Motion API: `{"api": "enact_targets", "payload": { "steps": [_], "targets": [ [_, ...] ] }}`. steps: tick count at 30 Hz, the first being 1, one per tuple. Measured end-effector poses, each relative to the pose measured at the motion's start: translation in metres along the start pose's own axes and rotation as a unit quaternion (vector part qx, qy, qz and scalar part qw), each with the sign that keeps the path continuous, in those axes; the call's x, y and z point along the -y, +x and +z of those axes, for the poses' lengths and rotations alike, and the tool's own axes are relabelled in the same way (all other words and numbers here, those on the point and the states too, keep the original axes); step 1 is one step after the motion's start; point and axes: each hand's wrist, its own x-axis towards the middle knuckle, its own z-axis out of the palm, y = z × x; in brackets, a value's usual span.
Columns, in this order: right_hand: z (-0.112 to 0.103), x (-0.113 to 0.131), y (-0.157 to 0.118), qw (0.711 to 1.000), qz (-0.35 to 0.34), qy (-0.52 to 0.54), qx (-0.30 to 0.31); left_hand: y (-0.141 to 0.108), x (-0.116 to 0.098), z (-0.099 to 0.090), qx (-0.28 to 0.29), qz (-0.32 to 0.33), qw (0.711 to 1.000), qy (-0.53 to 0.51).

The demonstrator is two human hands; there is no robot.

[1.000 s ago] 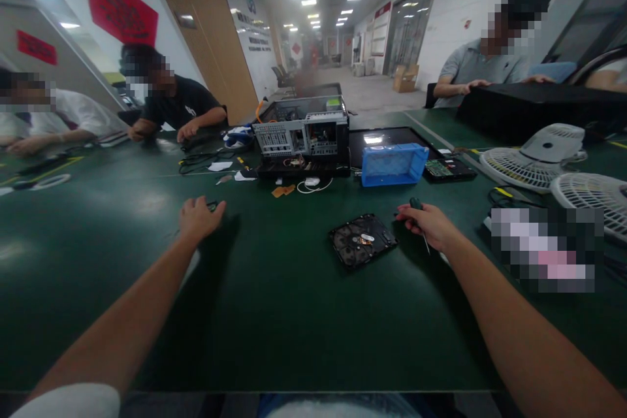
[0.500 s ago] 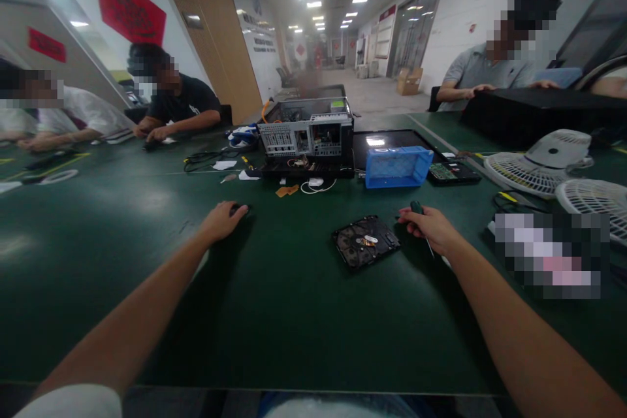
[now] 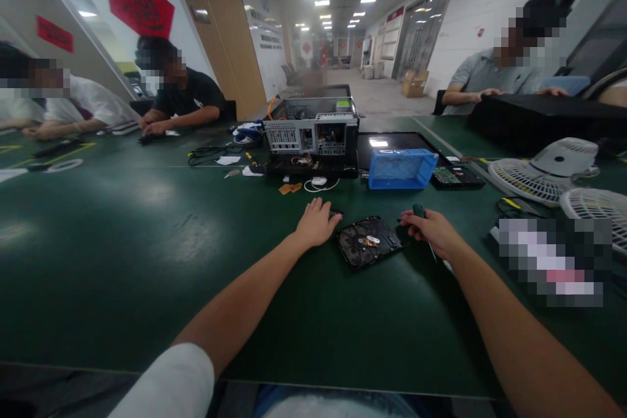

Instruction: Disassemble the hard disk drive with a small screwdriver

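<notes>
On the green table [image 3: 206, 287] lies a hard drive [image 3: 360, 251], flat, its dark underside up with a small silver and copper-coloured part near the middle. My left hand [image 3: 313, 225] is at the drive's far left corner, palm down. From under its fingers and thumb sticks out a small dark flat piece [image 3: 336, 213], mostly hidden. To the right of the drive, my right hand [image 3: 434, 232] is closed around a screwdriver [image 3: 418, 210]; its dark green handle points up and its thin shaft slants down below the fingers.
Beyond the drive stand an opened computer case [image 3: 311, 137] and a blue plastic bin [image 3: 401, 170] on its side. A circuit board [image 3: 453, 175] and white fans [image 3: 533, 176] lie to the right. Paper scraps and a white cable [image 3: 321, 186] are near the case. Other people sit across the table.
My left hand has moved right across the table to the hard drive, the small dark piece going with it. My right hand keeps its place with the screwdriver.
</notes>
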Motion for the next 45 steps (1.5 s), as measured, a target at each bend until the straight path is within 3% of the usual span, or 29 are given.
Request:
{"api": "enact_targets", "payload": {
  "steps": [8, 12, 19, 23, 26, 31, 35, 37, 41, 45],
  "targets": [
    [0.001, -0.001, 0.002, 1.000, 0.003, -0.008, -0.002, 0.001, 0.005, -0.014, -0.016, 0.038, 0.997, -0.063],
    [0.000, -0.002, 0.002, 1.000, -0.003, -0.012, 0.006, 0.003, 0.011, -0.029, -0.004, 0.011, 0.993, -0.119],
    [-0.001, 0.002, 0.003, 1.000, 0.010, 0.009, -0.020, 0.006, 0.049, -0.076, 0.024, 0.017, 0.983, -0.183],
    [0.001, 0.010, 0.002, 0.998, 0.023, 0.058, -0.023, 0.004, 0.068, -0.104, -0.025, -0.010, 0.969, -0.244],
    [0.002, 0.016, -0.002, 0.995, 0.016, 0.093, -0.033, 0.001, 0.068, -0.113, -0.053, -0.051, 0.960, -0.272],
    [0.007, 0.026, -0.014, 0.990, -0.054, 0.128, -0.018, -0.002, 0.043, -0.113, -0.091, -0.057, 0.939, -0.328],
    [0.017, 0.037, -0.030, 0.984, -0.117, 0.128, 0.036, -0.002, 0.002, -0.097, -0.096, -0.030, 0.905, -0.413],
    [0.027, 0.043, -0.041, 0.980, -0.129, 0.130, 0.078, -0.006, -0.024, -0.086, -0.118, 0.011, 0.902, -0.415],
    [0.049, 0.048, -0.061, 0.972, -0.136, 0.143, 0.127, -0.029, -0.074, -0.066, -0.190, 0.103, 0.935, -0.283],
    [0.064, 0.048, -0.070, 0.963, -0.136, 0.172, 0.158, -0.055, -0.103, -0.049, -0.180, 0.190, 0.950, -0.168]
  ]
}}
